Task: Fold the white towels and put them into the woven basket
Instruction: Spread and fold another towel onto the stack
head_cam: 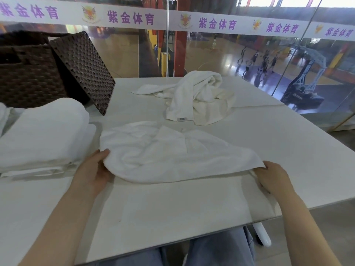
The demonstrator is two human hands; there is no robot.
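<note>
A rumpled white towel (163, 152) lies spread on the white table (192, 208) in front of me. My left hand (94, 169) grips its near left corner, thumb on top. My right hand (272, 177) pinches its near right corner at the table's right side. A second crumpled white towel (197, 96) lies farther back in the middle. Folded white towels (44, 135) are stacked at the left. The dark brown woven basket (28, 73) stands at the far left, with its woven lid (84, 70) leaning against it.
A glass wall (249, 54) runs behind the table, looking onto a sports hall. The table's right edge (317, 204) passes close to my right hand. My legs in blue trousers (211, 252) are under the near edge.
</note>
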